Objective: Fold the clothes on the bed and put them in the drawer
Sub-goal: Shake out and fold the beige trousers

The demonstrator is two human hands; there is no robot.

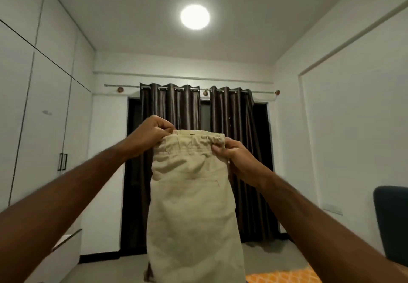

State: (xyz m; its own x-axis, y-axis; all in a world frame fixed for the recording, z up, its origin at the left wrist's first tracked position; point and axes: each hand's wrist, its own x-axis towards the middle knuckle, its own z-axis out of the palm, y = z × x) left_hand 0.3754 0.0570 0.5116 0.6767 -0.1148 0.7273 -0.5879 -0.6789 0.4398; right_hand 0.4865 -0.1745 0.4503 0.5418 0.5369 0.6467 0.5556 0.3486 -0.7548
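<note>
Evidently, from the head view, the pair of beige cotton trousers (194, 194) hangs in the air in front of the person, held up at chest height before the dark brown satin curtains (176, 110), with the legs dropping out of the bottom of the picture. The left hand (152, 134) pinches the waistband at its left corner, fingers curled tightly over the cloth, and the right hand (234, 156) grips the right corner of the elasticated waistband, thumb on the near side. Both hands are clenched on the fabric; neither is free.

As a judgement, the trousers will handle as a light, soft, limp thing: the cloth drapes straight down under its own weight, creases faintly, and shows no stiffness beyond the gathered waistband and the seams. It looks matte and woven, so it should not slip through a pinch. Nothing about it is fragile. The waistband corners, where the cloth is thickest, are the sound place to take hold, and the hems would be the second pair of grips once the legs are laid together.

No brand, label or legible writing shows anywhere; a small stitched pocket outline on the right side of the seat carries no text.

Around it: white wardrobe doors with black handles (62, 161) at left, a round ceiling lamp (195, 17), a dark blue chair (393, 221) at right, and an orange patterned bedcover (284, 277) at the bottom edge. No drawer can be made out for certain.
</note>
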